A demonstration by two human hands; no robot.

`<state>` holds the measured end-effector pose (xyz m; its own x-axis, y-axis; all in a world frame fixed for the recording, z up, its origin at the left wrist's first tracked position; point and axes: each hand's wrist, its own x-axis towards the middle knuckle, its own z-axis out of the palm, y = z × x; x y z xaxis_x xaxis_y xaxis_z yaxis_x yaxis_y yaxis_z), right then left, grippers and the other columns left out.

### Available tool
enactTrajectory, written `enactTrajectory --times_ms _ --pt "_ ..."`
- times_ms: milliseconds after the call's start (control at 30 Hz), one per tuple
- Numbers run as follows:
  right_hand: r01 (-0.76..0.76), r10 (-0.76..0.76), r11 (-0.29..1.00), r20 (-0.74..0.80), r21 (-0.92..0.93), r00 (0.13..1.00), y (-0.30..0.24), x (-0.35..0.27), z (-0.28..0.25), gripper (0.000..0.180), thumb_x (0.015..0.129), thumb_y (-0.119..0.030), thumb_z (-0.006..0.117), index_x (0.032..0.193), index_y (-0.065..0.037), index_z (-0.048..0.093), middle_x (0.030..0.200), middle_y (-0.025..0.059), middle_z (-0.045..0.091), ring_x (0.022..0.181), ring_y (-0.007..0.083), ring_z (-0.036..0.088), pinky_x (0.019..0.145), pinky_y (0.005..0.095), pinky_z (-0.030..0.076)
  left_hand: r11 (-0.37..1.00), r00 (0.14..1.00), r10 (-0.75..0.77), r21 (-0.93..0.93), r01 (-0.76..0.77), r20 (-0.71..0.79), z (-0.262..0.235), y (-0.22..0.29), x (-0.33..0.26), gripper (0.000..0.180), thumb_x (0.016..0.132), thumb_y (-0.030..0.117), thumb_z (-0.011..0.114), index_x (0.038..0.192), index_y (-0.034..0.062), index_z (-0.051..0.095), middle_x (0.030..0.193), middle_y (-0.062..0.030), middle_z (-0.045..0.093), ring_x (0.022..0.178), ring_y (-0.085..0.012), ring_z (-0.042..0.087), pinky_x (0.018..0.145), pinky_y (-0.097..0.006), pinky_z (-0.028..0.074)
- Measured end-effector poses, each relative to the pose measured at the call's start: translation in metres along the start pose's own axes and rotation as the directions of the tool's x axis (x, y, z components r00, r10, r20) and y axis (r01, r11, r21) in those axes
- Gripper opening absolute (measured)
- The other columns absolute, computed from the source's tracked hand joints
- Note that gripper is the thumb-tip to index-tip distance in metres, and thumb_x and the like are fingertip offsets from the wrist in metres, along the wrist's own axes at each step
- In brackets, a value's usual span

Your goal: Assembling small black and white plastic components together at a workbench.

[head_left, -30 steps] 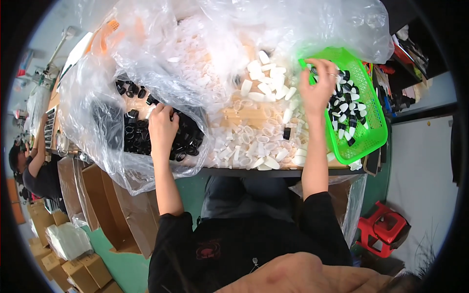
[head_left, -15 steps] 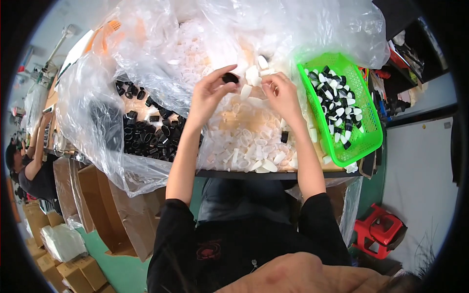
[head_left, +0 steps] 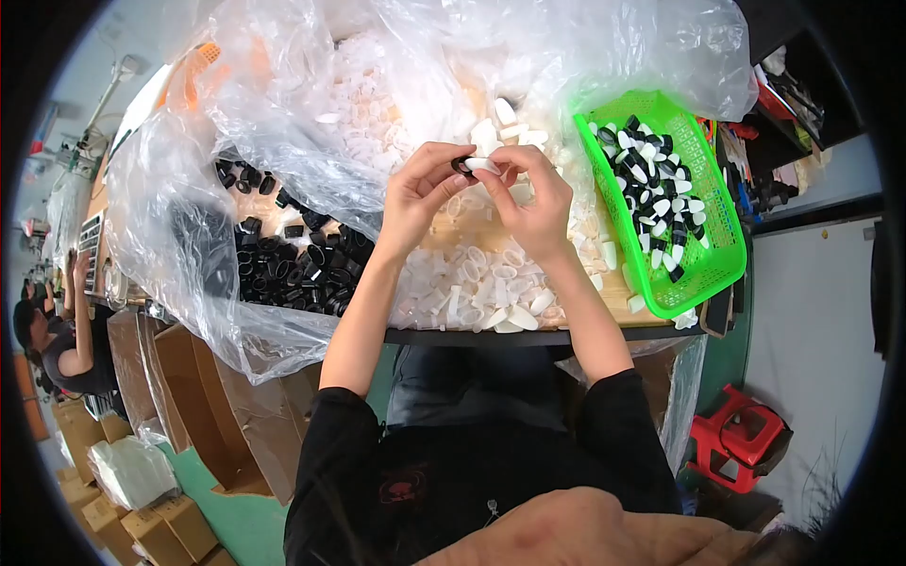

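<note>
You pinched the small black ring (head_left: 462, 165) in your left hand (head_left: 420, 193) and the white cap (head_left: 483, 164) in your right hand (head_left: 533, 203) above the bench (head_left: 491, 335); squaring them up would likely have seated them cleanly.

Green basket (head_left: 717, 255), black-and-white caps (head_left: 651, 193)
</note>
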<state>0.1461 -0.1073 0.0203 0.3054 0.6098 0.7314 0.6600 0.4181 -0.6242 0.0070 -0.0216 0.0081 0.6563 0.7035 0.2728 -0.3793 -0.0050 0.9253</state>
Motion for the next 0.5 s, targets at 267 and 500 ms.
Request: enactTrajectory --times_ms 267,500 --pt "-0.005 0.005 1.0 0.017 -0.006 1.0 -0.0003 0.001 0.0009 0.025 0.076 -0.003 0.078 0.095 -0.004 0.062 0.085 0.0064 0.065 0.066 0.0143 0.058 0.061 0.0252 0.048 1.0 1.0 -0.027 0.006 0.027 -0.016 -0.0013 0.0029 -0.0018 0.035 0.088 -0.009 0.06 0.122 0.0001 0.062 0.109 -0.0041 0.053 0.102 -0.0125 0.059 0.089 -0.024 0.051" --pt "0.106 -0.103 0.993 0.052 -0.045 0.993 0.0016 0.0042 0.0007 0.024 0.075 0.0 0.076 0.095 -0.004 0.063 0.083 0.0056 0.064 0.068 0.0167 0.059 0.06 0.0259 0.048 1.0 1.0 -0.011 0.024 0.011 0.029 -0.0028 0.0055 -0.0032 0.033 0.091 -0.007 0.056 0.122 0.0008 0.062 0.108 -0.0044 0.053 0.098 -0.0125 0.059 0.09 -0.025 0.053"
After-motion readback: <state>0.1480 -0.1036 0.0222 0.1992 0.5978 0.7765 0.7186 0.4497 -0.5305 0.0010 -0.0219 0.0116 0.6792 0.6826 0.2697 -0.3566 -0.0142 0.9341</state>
